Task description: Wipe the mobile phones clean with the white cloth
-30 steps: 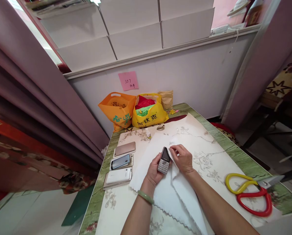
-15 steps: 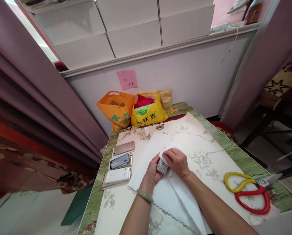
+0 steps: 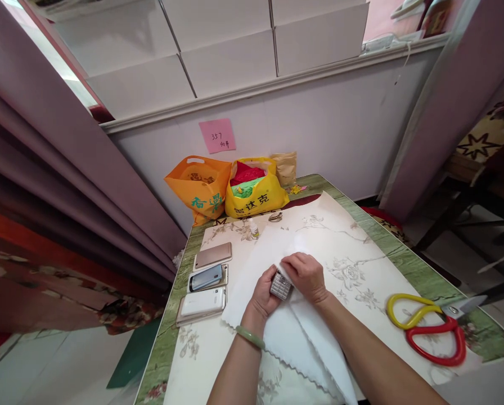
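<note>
A small silver keypad phone (image 3: 280,286) rests in my left hand (image 3: 262,293), whose fingers are closed round it. Its grid of keys faces up. My right hand (image 3: 306,275) is bent over the phone's upper end, fingers pinched on a bit of white cloth (image 3: 288,337). The cloth spreads beneath both hands and hangs toward me, its edge scalloped. Part of the phone is hidden under my right fingers and the cloth. To the left lie several phones: a rose-gold one (image 3: 213,255), a blue-grey one (image 3: 205,278) and a white one (image 3: 203,302).
Large scissors (image 3: 429,329) with yellow and red handles lie at the right of the table (image 3: 387,253). An orange bag (image 3: 201,191), a filled yellow bag (image 3: 256,199) and a brown pouch (image 3: 284,167) stand at the back. A little bottle (image 3: 253,229) is before them.
My right hand has shifted slightly, and a bit more of the phone's keys shows. My left hand keeps its hold. The view has tilted a little.
</note>
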Demonstrator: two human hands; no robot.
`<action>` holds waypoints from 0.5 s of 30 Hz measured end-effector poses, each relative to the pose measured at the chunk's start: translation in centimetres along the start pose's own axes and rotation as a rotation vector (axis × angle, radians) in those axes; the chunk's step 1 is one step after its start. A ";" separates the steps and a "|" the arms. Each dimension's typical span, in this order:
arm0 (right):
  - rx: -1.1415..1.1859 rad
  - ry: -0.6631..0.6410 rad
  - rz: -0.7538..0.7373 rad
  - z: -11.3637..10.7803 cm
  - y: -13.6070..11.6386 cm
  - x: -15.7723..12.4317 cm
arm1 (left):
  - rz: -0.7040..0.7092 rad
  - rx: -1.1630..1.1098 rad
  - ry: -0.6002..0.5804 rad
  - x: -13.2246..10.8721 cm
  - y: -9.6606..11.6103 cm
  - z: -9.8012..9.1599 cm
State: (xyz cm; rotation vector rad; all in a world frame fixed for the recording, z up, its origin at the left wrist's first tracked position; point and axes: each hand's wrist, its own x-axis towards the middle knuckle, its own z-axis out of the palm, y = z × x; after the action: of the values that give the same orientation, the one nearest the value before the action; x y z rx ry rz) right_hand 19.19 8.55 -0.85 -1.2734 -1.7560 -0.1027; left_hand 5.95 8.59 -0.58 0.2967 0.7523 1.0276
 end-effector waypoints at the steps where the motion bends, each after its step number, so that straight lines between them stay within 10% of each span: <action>1: -0.026 0.036 0.055 0.0 0.2 0.1 | -0.009 0.021 -0.023 0.0 0.0 0.1; 15: -0.070 0.047 0.092 -0.1 0.1 0.0 | -0.012 0.015 -0.054 0.0 -0.1 -0.1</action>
State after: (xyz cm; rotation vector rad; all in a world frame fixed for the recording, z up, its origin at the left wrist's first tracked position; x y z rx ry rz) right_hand 19.33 8.53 -0.88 -1.3899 -1.6637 -0.1414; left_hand 5.95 8.55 -0.67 0.3309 0.7129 0.9996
